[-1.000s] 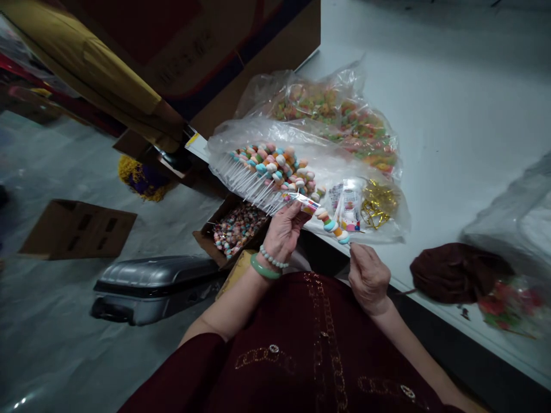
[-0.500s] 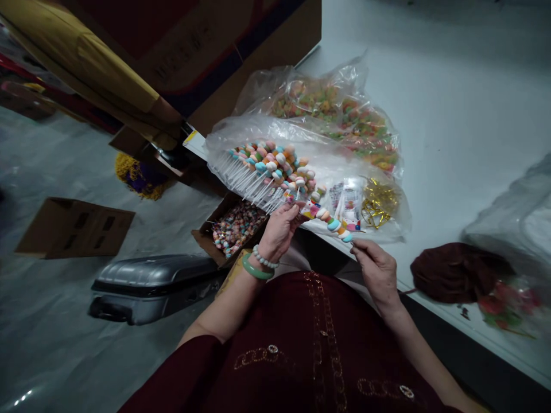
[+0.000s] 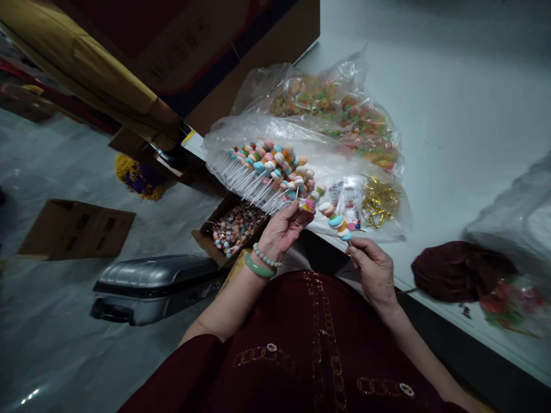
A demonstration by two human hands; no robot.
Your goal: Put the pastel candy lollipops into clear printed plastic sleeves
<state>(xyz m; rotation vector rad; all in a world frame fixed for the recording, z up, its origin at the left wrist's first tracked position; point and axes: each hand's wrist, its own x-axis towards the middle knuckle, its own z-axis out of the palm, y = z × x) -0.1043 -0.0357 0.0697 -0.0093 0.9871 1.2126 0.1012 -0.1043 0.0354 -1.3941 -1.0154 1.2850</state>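
Observation:
My right hand (image 3: pixel 373 265) pinches the stick of a candy skewer (image 3: pixel 334 219) strung with pastel rings, held just above the table's front edge. My left hand (image 3: pixel 282 227), with a green bangle and a bead bracelet at the wrist, pinches a small clear wrapper (image 3: pixel 306 205) at the skewer's far tip. Behind them a pile of similar candy skewers (image 3: pixel 271 170) with white sticks lies on a clear plastic sheet (image 3: pixel 344 166). Gold twist ties (image 3: pixel 379 201) and a stack of small wrappers (image 3: pixel 349 202) lie on the sheet to the right.
A clear bag of coloured candy (image 3: pixel 340 112) lies further back on the white table (image 3: pixel 451 115). A dark red cloth (image 3: pixel 460 271) and another bag sit at the right. On the floor: an open carton of wrapped candy (image 3: pixel 235 226), a grey case (image 3: pixel 155 285), a flat brown box (image 3: pixel 73 228).
The skewer's tip has drawn out of the wrapper and now tilts up more; my left hand keeps the wrapper and has shifted slightly. The right hand rose a little.

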